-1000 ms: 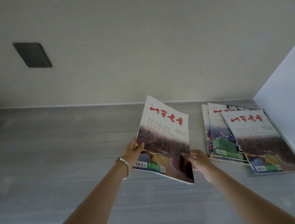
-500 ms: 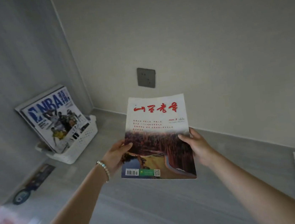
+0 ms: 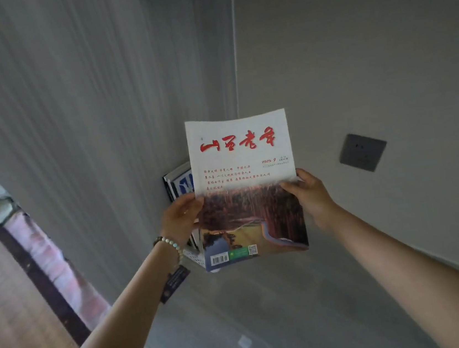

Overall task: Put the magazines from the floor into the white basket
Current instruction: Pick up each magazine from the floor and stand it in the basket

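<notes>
Since half a second ago the white-topped magazine with red lettering (image 3: 245, 186) has swung in front of the white perforated plastic basket (image 3: 193, 255), hiding most of it. The left hand (image 3: 180, 219) grasps its nine o'clock edge, the right hand (image 3: 308, 193) its three o'clock edge. Upright magazines (image 3: 179, 184) peek out at ten o'clock.

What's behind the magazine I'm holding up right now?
Behind the held magazine, the edges of other magazines stand in the white basket, of which only a lattice corner shows. The rest of the basket and its contents are covered.
</notes>
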The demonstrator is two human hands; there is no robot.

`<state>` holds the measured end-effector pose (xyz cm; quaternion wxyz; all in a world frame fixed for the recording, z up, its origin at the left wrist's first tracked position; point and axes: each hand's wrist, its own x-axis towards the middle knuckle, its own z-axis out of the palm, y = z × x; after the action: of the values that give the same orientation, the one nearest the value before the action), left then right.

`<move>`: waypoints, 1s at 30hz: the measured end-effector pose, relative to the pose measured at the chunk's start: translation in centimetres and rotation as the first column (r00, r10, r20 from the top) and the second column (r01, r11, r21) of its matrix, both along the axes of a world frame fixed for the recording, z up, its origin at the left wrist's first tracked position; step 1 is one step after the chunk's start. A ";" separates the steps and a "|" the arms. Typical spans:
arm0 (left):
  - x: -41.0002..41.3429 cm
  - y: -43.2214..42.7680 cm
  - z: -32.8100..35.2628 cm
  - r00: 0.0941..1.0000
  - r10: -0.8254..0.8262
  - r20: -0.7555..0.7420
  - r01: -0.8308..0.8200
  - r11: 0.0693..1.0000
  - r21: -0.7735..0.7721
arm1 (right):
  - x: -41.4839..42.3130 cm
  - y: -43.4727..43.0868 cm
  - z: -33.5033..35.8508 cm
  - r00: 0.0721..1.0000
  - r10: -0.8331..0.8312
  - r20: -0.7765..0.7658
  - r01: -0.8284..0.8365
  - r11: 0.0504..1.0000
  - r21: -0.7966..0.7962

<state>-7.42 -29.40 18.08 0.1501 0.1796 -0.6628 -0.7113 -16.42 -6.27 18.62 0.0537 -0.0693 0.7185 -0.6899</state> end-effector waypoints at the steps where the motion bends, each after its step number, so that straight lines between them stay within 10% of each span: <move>1: -0.3 -0.9 0.1 0.999 0.028 -0.027 -0.028 0.999 -0.020 | -1.2 -1.1 0.2 1.000 0.017 -0.013 -0.017 1.000 0.015; 16: -6.8 -4.9 -8.9 0.954 0.299 -0.036 -0.301 0.951 -0.068 | -15.7 -13.1 -8.2 0.986 0.162 0.032 -0.165 0.982 0.096; 30: -6.0 -5.1 -12.9 0.897 0.433 0.091 -0.343 0.810 -0.476 | -16.5 -13.5 -15.6 0.976 0.198 0.088 -0.211 0.961 0.178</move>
<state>-13.46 -34.48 5.19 0.2643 0.3411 -0.7687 -0.4722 -32.88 -19.75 3.00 0.1559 -0.1137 0.7667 -0.6123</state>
